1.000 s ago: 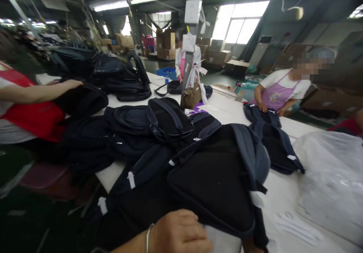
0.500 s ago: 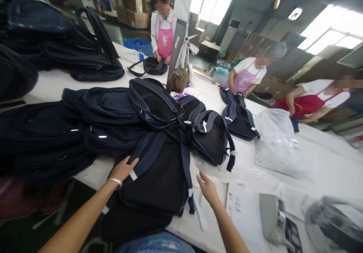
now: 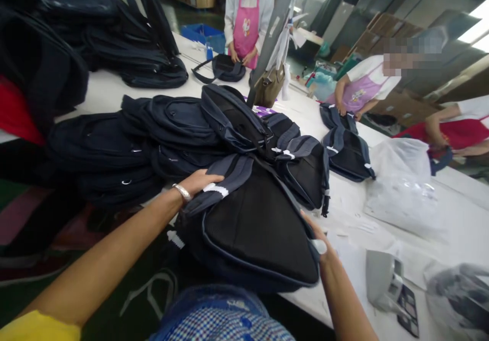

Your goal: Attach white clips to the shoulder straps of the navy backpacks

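A dark navy backpack (image 3: 255, 224) lies back panel up at the near table edge, its bottom end tilted toward me. My left hand (image 3: 199, 182) is closed round its left shoulder strap (image 3: 231, 178), beside a white wrapping on the strap. Against the backpack's right side is my right hand (image 3: 316, 233), gripping the edge with its fingers partly hidden. Another white wrapping (image 3: 319, 247) shows by that wrist. Just beyond lie a smaller backpack (image 3: 303, 173) with wrapped straps and another backpack (image 3: 229, 119) on the pile.
More dark backpacks (image 3: 103, 152) are heaped at left, with a further stack (image 3: 126, 40) behind. A grey tape dispenser (image 3: 382, 280), a clear plastic bag (image 3: 405, 188) and a bundled plastic bag (image 3: 458, 300) sit at right. A metal post (image 3: 273, 35) rises mid-table. Several co-workers stand across the table.
The backpack has been drawn toward me and turned, its bottom now raised at the table edge. My right hand has moved from the open air onto its right side. My left hand stays on the strap.
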### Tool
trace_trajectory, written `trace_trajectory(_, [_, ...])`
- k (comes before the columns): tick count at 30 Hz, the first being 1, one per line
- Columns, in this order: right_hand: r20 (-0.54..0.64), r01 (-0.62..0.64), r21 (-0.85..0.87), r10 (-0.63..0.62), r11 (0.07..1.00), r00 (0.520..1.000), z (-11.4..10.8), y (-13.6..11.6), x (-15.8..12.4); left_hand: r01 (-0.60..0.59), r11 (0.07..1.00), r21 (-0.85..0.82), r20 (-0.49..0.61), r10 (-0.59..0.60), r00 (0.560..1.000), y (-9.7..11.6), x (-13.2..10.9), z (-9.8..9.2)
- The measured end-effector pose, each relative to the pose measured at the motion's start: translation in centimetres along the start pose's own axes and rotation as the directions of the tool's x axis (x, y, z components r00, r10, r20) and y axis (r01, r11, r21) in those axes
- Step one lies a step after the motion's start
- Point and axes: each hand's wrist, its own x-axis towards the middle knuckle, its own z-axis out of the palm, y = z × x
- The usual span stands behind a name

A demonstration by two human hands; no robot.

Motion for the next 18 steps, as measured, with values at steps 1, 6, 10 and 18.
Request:
trace_trajectory(1, [-0.014,0.031,-0.018,-0.031,0.999,0.999,-0.1,0.6,-0.8,-0.052,0.999,0.016,0.003,0.052,0.999,-0.2,-1.1,-0.1])
trace_trajectory(6, [-0.061,0.049,-0.232,-0.065,0.971,0.996,1.5,6.7,-0.8,-0.153,0.987,0.052,-0.039,0.155,0.987,-9.8,-4.4,-2.1])
trace_trajectory(10, [-0.026,0.243,-0.492,-0.293,0.836,0.956,3.8,12.4,3.1,0.055,0.991,0.121,-0.254,-0.023,0.967,-20.9,-4.3,-4.2])
trace_trajectory(18, [-0.073,0.246,-0.408,-0.3,0.879,0.951,4.4,13.7,4.5,0.187,0.974,0.128,-0.202,-0.159,0.966,-23.7,-2.5,-5.5])
